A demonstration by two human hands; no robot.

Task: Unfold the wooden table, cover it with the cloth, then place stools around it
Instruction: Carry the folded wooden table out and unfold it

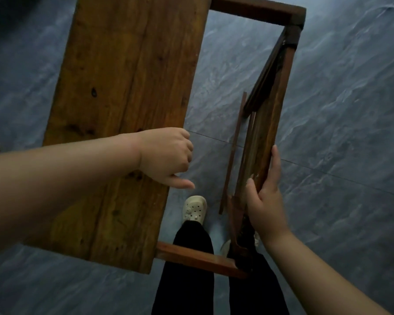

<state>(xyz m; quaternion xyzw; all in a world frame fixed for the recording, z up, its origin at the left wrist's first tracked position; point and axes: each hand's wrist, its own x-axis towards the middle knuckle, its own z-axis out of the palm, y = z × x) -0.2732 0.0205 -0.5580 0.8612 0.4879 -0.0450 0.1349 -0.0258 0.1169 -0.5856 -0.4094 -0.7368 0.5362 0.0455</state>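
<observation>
The wooden table point(123, 92) stands half unfolded below me. Its left leaf lies flat, a broad plank top. The right leaf point(268, 123) hangs tilted on edge inside the dark frame point(259, 10). My left hand point(166, 155) curls over the flat leaf's inner edge, fingers wrapped under it. My right hand point(266, 196) grips the near end of the tilted right leaf, thumb on one face and fingers on the other. No cloth or stools are in view.
A grey marbled tile floor point(339, 110) surrounds the table. My legs in black trousers point(189, 258) and a cream clog point(195, 209) stand inside the open frame, behind the near crossbar point(198, 258). A thin slat point(233, 151) hangs beside the tilted leaf.
</observation>
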